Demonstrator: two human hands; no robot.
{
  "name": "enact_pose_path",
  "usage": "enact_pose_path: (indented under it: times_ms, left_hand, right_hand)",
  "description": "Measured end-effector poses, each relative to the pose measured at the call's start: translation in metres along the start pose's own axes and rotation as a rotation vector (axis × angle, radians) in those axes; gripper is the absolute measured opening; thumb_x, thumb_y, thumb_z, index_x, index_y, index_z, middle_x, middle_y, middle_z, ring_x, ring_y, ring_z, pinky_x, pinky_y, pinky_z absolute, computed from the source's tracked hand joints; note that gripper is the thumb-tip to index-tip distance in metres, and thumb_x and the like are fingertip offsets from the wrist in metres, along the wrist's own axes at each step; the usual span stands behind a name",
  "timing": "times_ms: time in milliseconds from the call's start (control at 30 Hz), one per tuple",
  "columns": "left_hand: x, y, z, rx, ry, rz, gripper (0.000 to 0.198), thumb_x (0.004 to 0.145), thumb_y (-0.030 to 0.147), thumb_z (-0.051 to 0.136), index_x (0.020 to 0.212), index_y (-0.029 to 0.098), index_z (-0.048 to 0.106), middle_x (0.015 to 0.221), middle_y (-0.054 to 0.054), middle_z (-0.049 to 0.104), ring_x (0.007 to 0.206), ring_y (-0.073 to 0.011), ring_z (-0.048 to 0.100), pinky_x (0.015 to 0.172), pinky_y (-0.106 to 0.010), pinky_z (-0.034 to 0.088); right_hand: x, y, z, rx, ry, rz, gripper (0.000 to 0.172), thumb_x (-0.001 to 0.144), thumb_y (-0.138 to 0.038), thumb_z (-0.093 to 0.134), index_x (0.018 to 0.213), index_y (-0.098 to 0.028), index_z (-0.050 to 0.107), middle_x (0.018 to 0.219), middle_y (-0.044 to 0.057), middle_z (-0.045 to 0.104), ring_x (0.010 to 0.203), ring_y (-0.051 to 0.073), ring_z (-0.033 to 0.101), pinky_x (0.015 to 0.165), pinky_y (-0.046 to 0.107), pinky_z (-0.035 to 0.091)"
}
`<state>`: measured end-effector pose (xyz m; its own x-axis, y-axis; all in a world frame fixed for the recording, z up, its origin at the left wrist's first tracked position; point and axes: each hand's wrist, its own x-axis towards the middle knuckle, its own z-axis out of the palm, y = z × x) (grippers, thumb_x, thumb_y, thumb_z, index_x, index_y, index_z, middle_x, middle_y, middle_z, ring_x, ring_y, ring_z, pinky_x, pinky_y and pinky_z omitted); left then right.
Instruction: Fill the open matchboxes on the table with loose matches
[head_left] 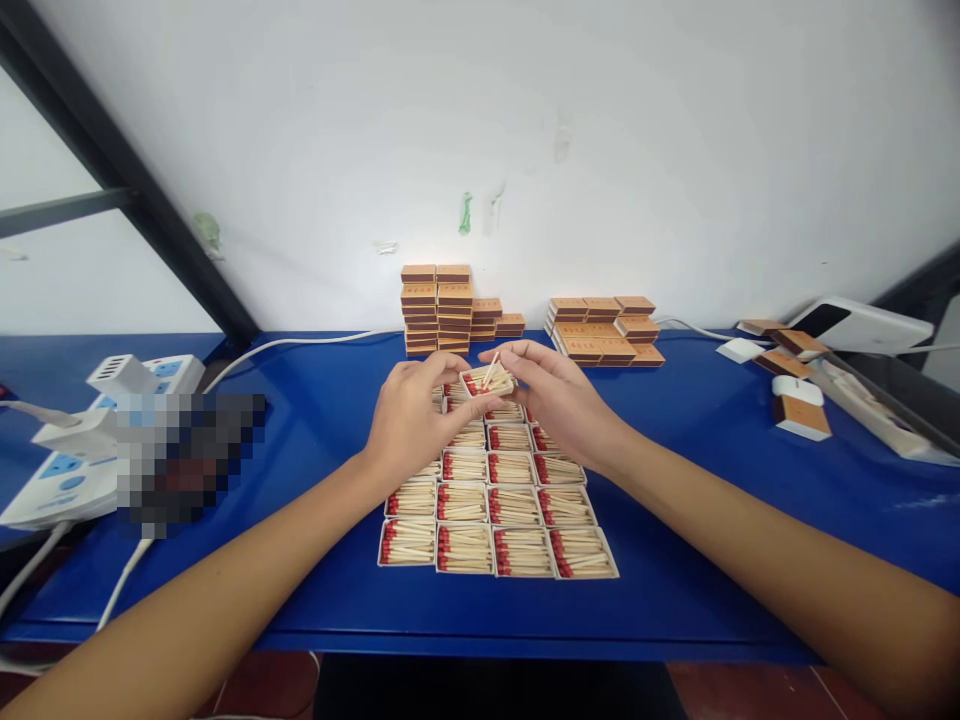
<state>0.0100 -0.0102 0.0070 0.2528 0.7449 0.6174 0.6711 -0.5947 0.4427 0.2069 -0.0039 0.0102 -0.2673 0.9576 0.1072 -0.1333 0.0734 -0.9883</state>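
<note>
My left hand [411,412] and my right hand [553,398] together hold one open matchbox tray [487,382] full of red-tipped matches, lifted just above a grid of several open match trays [496,505] laid flat on the blue table [315,420]. Both hands pinch the tray from its sides. One loose match [491,369] sticks up at an angle out of the held tray, by my right fingertips.
Stacks of closed brown matchboxes [436,308] stand against the white wall, with a lower pile [606,330] to their right. Power strips [97,430] and cables lie at the left. More box sleeves and white trays [799,408] sit at the right.
</note>
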Motion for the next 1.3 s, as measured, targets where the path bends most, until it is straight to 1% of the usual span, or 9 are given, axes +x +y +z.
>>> enact_pose_path:
  times_ms: [133,300,500,667,767,900,1000,1133,1300]
  left_hand:
    - [0.000,0.000,0.000,0.005,-0.005,0.009,0.045,0.085,0.064,0.078,0.101,0.024,0.066,0.096,-0.001,0.081,0.088,-0.0242,0.075,0.089,-0.041,0.053]
    - [-0.001,0.001,0.001,0.011,-0.011,0.014,0.046,0.086,0.066,0.077,0.101,0.024,0.066,0.096,-0.001,0.081,0.088,-0.0244,0.075,0.087,-0.042,0.053]
    - [-0.002,-0.002,0.003,0.005,-0.039,0.017,0.043,0.088,0.062,0.077,0.103,0.023,0.067,0.099,-0.002,0.080,0.092,-0.0243,0.074,0.088,-0.042,0.053]
    - [-0.004,-0.004,0.004,0.016,-0.055,0.054,0.036,0.091,0.057,0.075,0.106,0.024,0.067,0.097,-0.002,0.079,0.093,-0.0243,0.073,0.088,-0.043,0.054]
    - [-0.004,-0.005,0.004,0.020,-0.050,0.056,0.036,0.091,0.057,0.075,0.105,0.024,0.067,0.096,-0.002,0.079,0.093,-0.0244,0.073,0.087,-0.042,0.054]
    - [-0.003,-0.004,0.003,0.009,-0.033,0.039,0.038,0.089,0.058,0.078,0.105,0.024,0.068,0.097,-0.002,0.079,0.094,-0.0243,0.073,0.089,-0.041,0.054]
    - [-0.002,-0.003,0.003,-0.011,-0.026,0.020,0.040,0.087,0.059,0.079,0.104,0.024,0.068,0.098,-0.001,0.079,0.094,-0.0237,0.073,0.090,-0.041,0.053]
    - [-0.002,-0.001,0.002,-0.015,-0.013,0.016,0.039,0.088,0.059,0.079,0.101,0.024,0.067,0.098,-0.001,0.080,0.093,-0.0232,0.074,0.092,-0.041,0.052]
    - [-0.003,-0.003,0.003,-0.009,-0.029,0.037,0.038,0.087,0.056,0.080,0.104,0.025,0.067,0.098,0.000,0.079,0.095,-0.0235,0.073,0.091,-0.041,0.052]
  right_hand:
    - [0.001,0.002,-0.003,-0.111,-0.023,-0.067,0.039,0.104,-0.053,0.048,0.126,-0.025,0.064,0.146,0.011,0.062,0.132,0.026,0.060,0.102,0.042,0.055]
    - [-0.006,0.002,0.002,-0.285,-0.069,-0.109,0.057,0.109,-0.060,0.031,0.153,-0.029,0.051,0.162,0.008,0.050,0.150,0.026,0.045,0.119,0.046,0.045]
    - [-0.017,-0.008,0.003,-0.427,-0.118,-0.063,0.066,0.106,-0.071,0.027,0.162,-0.038,0.040,0.172,-0.003,0.035,0.160,0.026,0.026,0.132,0.047,0.023]
    - [-0.018,-0.010,0.002,-0.468,-0.192,-0.017,0.070,0.105,-0.072,0.025,0.166,-0.039,0.028,0.176,-0.004,0.024,0.163,0.026,0.018,0.132,0.048,0.022]
    - [-0.015,-0.009,0.002,-0.502,-0.150,-0.090,0.064,0.107,-0.067,0.028,0.160,-0.034,0.040,0.171,0.001,0.036,0.159,0.025,0.029,0.130,0.048,0.027]
    - [-0.005,-0.011,-0.008,-0.651,-0.025,-0.450,0.039,0.110,-0.051,0.039,0.125,-0.029,0.067,0.141,0.008,0.065,0.140,0.025,0.053,0.122,0.049,0.036]
    - [0.003,-0.016,-0.019,-0.795,-0.020,-0.630,0.024,0.108,-0.039,0.049,0.106,-0.027,0.070,0.121,0.008,0.071,0.125,0.026,0.061,0.114,0.051,0.041]
    - [0.006,-0.021,-0.029,-0.919,-0.044,-0.674,0.010,0.100,-0.032,0.061,0.097,-0.026,0.067,0.121,0.009,0.070,0.121,0.029,0.060,0.111,0.054,0.041]
    - [0.005,-0.022,-0.031,-0.955,-0.135,-0.613,0.006,0.097,-0.029,0.063,0.094,-0.025,0.067,0.121,0.010,0.069,0.123,0.029,0.059,0.107,0.051,0.044]
